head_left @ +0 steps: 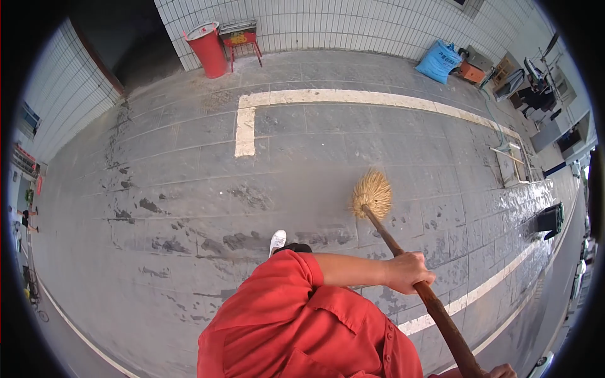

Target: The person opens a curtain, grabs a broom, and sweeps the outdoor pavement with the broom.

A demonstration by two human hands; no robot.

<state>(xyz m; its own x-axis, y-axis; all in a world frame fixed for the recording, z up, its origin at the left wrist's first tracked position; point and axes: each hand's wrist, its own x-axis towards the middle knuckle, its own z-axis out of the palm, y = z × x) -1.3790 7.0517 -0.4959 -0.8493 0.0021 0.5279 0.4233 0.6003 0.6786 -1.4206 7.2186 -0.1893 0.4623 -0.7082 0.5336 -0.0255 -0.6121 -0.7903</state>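
My left hand (409,272) is closed round the middle of a wooden broom handle (438,310). At the bottom right edge my right hand (502,372), mostly cut off by the frame, grips the upper end of the same handle. The straw-coloured broom head (373,194) rests on the grey paving (302,189) ahead of me, its bristles splayed out. My red sleeve and shirt (302,327) fill the lower middle, and one white shoe (278,240) shows to the left of the broom.
Dark wet patches (151,205) mark the paving. Along the tiled wall stand a red bin (208,50), a small red stand (242,39) and a blue sack (438,62). A low basin (513,165) and a dark bin (550,220) are at right. A person (26,218) is far left.
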